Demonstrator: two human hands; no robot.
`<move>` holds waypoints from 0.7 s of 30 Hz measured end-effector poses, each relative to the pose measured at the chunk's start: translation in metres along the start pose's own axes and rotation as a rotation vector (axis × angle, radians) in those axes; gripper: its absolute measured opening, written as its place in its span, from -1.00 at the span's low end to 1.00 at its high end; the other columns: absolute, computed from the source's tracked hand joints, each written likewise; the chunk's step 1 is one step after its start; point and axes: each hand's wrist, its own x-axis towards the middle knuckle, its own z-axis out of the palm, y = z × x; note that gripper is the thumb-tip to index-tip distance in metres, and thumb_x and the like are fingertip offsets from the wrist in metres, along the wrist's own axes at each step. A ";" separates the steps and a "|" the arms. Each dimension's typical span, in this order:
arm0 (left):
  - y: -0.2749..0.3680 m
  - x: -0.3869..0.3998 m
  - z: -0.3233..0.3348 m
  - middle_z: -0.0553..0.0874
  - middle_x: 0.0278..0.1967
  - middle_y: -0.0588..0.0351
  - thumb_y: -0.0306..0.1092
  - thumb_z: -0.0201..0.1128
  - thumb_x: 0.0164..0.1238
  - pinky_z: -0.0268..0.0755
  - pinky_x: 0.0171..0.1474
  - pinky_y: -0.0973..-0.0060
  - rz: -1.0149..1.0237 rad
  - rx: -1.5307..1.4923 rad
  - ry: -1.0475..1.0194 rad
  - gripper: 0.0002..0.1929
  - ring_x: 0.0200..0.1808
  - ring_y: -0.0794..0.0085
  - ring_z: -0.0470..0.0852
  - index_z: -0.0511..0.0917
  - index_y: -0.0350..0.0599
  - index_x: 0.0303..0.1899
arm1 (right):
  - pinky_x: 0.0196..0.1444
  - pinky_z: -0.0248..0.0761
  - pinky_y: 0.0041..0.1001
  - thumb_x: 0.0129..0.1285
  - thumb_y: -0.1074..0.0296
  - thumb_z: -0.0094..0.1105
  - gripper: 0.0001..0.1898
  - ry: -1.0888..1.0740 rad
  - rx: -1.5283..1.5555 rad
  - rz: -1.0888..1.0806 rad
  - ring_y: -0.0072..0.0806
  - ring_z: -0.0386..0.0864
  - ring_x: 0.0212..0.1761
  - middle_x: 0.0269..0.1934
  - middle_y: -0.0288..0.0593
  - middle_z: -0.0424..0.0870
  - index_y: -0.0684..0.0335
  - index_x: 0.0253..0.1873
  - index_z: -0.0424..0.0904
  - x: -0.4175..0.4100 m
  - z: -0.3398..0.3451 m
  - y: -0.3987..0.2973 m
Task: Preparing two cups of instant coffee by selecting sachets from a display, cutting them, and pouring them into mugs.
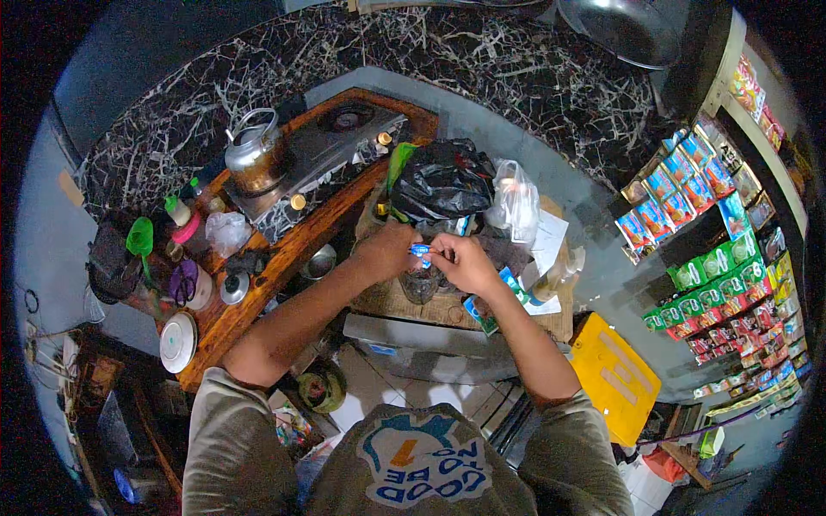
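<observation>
My left hand [390,248] and my right hand [463,261] meet at the middle of the view, in front of a black plastic bag. Between their fingertips they hold a small blue and white sachet [423,250]. Just below the sachet stands a clear glass or jar [419,287], partly hidden by my hands. It rests on a cardboard-covered surface [393,304]. Blue and green packets [481,313] lie beside my right forearm. What is inside the glass is too dark to tell.
A metal kettle [255,155] sits on the gas stove [310,155] at the upper left. The black plastic bag [442,180] and a clear plastic bag [515,197] stand beyond my hands. Hanging sachet strips [716,267] line the right wall, above a yellow panel [613,377].
</observation>
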 end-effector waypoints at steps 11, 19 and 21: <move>0.005 -0.003 -0.029 0.70 -0.31 -0.10 -0.22 0.13 0.42 0.49 -0.06 0.15 -0.023 -0.174 -0.195 -0.77 -0.19 0.00 0.67 0.64 -0.16 -0.26 | -0.48 0.33 -0.35 0.28 0.34 0.24 -0.83 -0.007 -0.130 -0.039 -0.32 0.48 -0.61 -0.59 -0.03 0.52 0.32 -0.32 0.54 0.000 -0.006 -0.013; -0.010 -0.005 -0.020 0.67 -0.20 -0.03 -0.21 0.12 0.43 0.46 0.08 0.12 0.015 -0.008 -0.202 -0.80 -0.01 0.01 0.60 0.64 -0.05 -0.16 | -0.41 0.38 -0.28 0.40 0.25 0.12 -0.77 0.011 -0.170 -0.165 -0.05 0.53 -0.52 -0.50 0.05 0.60 0.27 -0.28 0.60 -0.001 -0.002 -0.002; -0.011 -0.005 -0.023 0.65 -0.15 -0.07 -0.24 0.14 0.39 0.46 0.10 0.13 -0.033 -0.124 -0.224 -0.81 0.02 -0.01 0.58 0.63 -0.04 -0.13 | -0.39 0.39 -0.28 0.40 0.27 0.11 -0.79 0.029 -0.200 -0.180 -0.03 0.54 -0.51 -0.48 0.04 0.62 0.26 -0.26 0.62 -0.002 0.000 0.006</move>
